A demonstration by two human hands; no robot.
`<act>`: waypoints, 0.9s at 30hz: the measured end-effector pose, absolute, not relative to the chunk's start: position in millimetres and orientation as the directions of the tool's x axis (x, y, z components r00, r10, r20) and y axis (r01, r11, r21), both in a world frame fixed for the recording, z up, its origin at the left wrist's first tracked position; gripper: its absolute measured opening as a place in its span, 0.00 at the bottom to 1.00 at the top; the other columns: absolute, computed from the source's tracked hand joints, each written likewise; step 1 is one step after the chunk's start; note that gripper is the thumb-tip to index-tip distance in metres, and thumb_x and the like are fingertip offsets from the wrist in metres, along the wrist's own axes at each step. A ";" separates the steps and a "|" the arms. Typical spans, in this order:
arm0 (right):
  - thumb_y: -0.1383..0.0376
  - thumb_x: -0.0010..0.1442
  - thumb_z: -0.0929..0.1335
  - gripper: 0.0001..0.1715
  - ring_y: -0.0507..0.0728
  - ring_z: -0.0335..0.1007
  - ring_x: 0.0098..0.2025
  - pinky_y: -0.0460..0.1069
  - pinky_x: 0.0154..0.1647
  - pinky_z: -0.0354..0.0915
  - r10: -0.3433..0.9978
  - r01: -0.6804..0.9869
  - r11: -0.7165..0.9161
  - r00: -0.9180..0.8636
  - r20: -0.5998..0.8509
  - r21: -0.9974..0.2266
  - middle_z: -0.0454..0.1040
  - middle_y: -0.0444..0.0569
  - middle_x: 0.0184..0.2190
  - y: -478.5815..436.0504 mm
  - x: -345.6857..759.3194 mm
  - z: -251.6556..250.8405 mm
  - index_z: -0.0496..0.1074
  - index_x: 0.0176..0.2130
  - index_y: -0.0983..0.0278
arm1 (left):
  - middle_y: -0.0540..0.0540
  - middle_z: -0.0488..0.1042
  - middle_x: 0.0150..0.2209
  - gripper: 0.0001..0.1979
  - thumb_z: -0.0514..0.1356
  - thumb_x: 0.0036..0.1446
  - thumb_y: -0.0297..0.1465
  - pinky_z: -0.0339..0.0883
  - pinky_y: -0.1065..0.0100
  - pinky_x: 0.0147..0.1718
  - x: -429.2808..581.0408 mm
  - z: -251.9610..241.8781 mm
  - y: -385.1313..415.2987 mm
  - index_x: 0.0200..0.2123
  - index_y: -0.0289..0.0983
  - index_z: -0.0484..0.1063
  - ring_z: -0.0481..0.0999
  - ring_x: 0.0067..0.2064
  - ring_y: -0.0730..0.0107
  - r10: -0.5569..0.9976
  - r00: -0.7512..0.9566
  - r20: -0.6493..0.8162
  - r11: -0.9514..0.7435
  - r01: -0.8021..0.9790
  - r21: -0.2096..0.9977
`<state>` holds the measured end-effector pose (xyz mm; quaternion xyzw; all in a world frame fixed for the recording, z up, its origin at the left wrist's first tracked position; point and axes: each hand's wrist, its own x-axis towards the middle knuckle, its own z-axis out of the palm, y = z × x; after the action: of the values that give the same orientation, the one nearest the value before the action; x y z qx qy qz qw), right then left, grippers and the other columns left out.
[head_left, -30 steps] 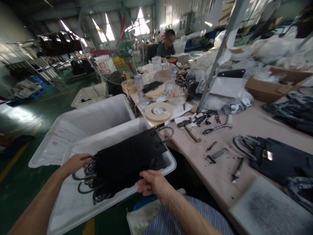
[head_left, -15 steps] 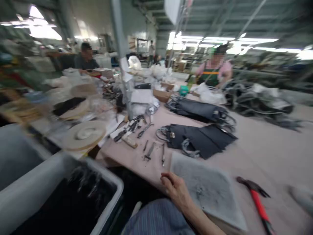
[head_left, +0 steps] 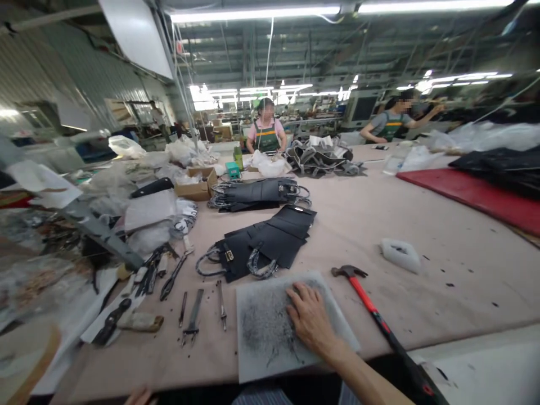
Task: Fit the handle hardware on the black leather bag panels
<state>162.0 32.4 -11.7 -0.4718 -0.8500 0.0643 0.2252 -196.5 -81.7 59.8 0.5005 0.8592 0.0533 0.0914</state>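
Observation:
My right hand (head_left: 313,318) lies palm down on a scuffed, whitish board (head_left: 257,315) with dark marks across it. Its fingers are spread and hold nothing. Only a sliver of my left hand (head_left: 140,396) shows at the bottom edge by the table, its fingers mostly cut off. Right of the board rests a claw hammer (head_left: 366,298) with a red and black handle. On the left lie a forked punch tool (head_left: 193,320) and two thin metal tools, one being a slim rod (head_left: 222,306). Beyond the board are flat black bag pieces (head_left: 270,242) with wrapped handles.
Another stack of black bag pieces (head_left: 257,192) lies farther back. A white foam-like block (head_left: 400,255) sits on the right, and a red board (head_left: 459,188) beyond it. Hand tools (head_left: 171,278), plastic bags and a carton (head_left: 198,185) crowd the left. Two people work across the table.
The view has swung right, bringing the red board and a second co-worker into sight. My right hand has moved from the board's near left edge onto its surface, fingers now spread.

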 end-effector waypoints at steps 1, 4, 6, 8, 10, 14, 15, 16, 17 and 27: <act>0.67 0.65 0.65 0.21 0.69 0.62 0.64 0.67 0.65 0.56 0.834 0.774 0.542 -0.450 0.319 -0.326 0.69 0.56 0.62 32.3 161.6 -11.7 0.72 0.57 0.59 | 0.39 0.76 0.53 0.19 0.62 0.64 0.40 0.71 0.57 0.51 -188.7 62.5 -66.3 0.54 0.37 0.73 0.76 0.55 0.54 0.879 -0.464 -0.112 0.477 0.861 0.174; 0.67 0.65 0.65 0.21 0.68 0.61 0.65 0.67 0.67 0.54 0.850 0.770 0.521 -0.428 0.307 -0.368 0.68 0.55 0.62 31.2 159.8 -7.6 0.71 0.57 0.59 | 0.37 0.78 0.51 0.18 0.62 0.62 0.40 0.68 0.60 0.52 -155.2 68.9 -14.4 0.52 0.38 0.73 0.76 0.56 0.51 0.904 -0.405 -0.138 0.424 0.893 0.154; 0.67 0.65 0.66 0.21 0.68 0.60 0.65 0.66 0.68 0.54 0.863 0.766 0.501 -0.411 0.292 -0.402 0.69 0.55 0.62 30.8 159.9 -4.0 0.71 0.57 0.58 | 0.36 0.78 0.50 0.18 0.60 0.63 0.39 0.67 0.60 0.52 -128.5 70.0 21.8 0.53 0.38 0.72 0.77 0.55 0.52 0.922 -0.359 -0.141 0.378 0.914 0.147; 0.66 0.64 0.66 0.21 0.68 0.60 0.66 0.66 0.68 0.53 0.875 0.763 0.482 -0.397 0.276 -0.430 0.69 0.55 0.62 31.0 161.1 -2.0 0.71 0.56 0.58 | 0.36 0.78 0.51 0.18 0.58 0.64 0.38 0.66 0.61 0.53 -103.9 67.8 56.4 0.54 0.37 0.71 0.77 0.55 0.53 0.942 -0.310 -0.126 0.326 0.934 0.144; 0.65 0.64 0.67 0.21 0.68 0.60 0.66 0.66 0.69 0.53 0.884 0.758 0.467 -0.386 0.265 -0.455 0.68 0.53 0.63 31.7 162.1 -2.2 0.71 0.57 0.57 | 0.35 0.77 0.53 0.18 0.56 0.65 0.37 0.66 0.62 0.53 -86.2 62.8 87.5 0.55 0.36 0.70 0.77 0.55 0.54 0.962 -0.258 -0.090 0.269 0.954 0.135; 0.64 0.64 0.67 0.23 0.67 0.59 0.67 0.67 0.70 0.51 0.893 0.742 0.450 -0.376 0.247 -0.497 0.67 0.52 0.64 33.4 162.0 -4.7 0.70 0.58 0.54 | 0.29 0.77 0.53 0.18 0.53 0.66 0.36 0.67 0.59 0.51 -76.1 50.7 136.7 0.51 0.30 0.73 0.77 0.56 0.47 0.941 -0.302 -0.153 0.319 0.943 0.097; 0.64 0.64 0.67 0.24 0.68 0.58 0.67 0.67 0.70 0.51 0.896 0.739 0.444 -0.376 0.237 -0.506 0.67 0.52 0.64 33.6 161.7 -5.2 0.70 0.59 0.54 | 0.27 0.77 0.52 0.18 0.54 0.65 0.36 0.67 0.59 0.50 -76.9 48.4 145.6 0.49 0.29 0.74 0.77 0.56 0.46 0.924 -0.325 -0.201 0.348 0.933 0.093; 0.63 0.64 0.68 0.24 0.68 0.58 0.68 0.67 0.70 0.50 0.899 0.738 0.437 -0.374 0.227 -0.515 0.66 0.52 0.65 33.9 161.5 -5.8 0.70 0.59 0.54 | 0.26 0.78 0.52 0.18 0.54 0.64 0.36 0.68 0.59 0.49 -77.9 46.6 152.8 0.47 0.28 0.76 0.77 0.56 0.45 0.908 -0.338 -0.246 0.369 0.925 0.093; 0.63 0.64 0.68 0.24 0.68 0.58 0.68 0.67 0.70 0.50 0.902 0.737 0.431 -0.373 0.218 -0.521 0.66 0.52 0.65 34.2 161.4 -6.9 0.69 0.59 0.54 | 0.26 0.78 0.51 0.18 0.55 0.64 0.36 0.68 0.60 0.48 -78.8 45.5 158.2 0.45 0.28 0.77 0.78 0.55 0.45 0.898 -0.340 -0.278 0.378 0.921 0.095; 0.60 0.55 0.74 0.24 0.70 0.68 0.61 0.64 0.62 0.62 0.861 0.753 0.506 -0.408 0.304 -0.420 0.73 0.50 0.61 63.3 150.8 -79.7 0.75 0.52 0.53 | 0.33 0.81 0.43 0.13 0.49 0.67 0.30 0.68 0.61 0.41 -71.9 117.4 175.6 0.41 0.34 0.73 0.82 0.47 0.52 0.926 -0.376 -0.017 0.376 0.923 0.080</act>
<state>150.8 63.3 -79.7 -0.4850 -0.8320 0.1088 0.2463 -71.9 175.6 117.4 0.5578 0.8289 0.0284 0.0296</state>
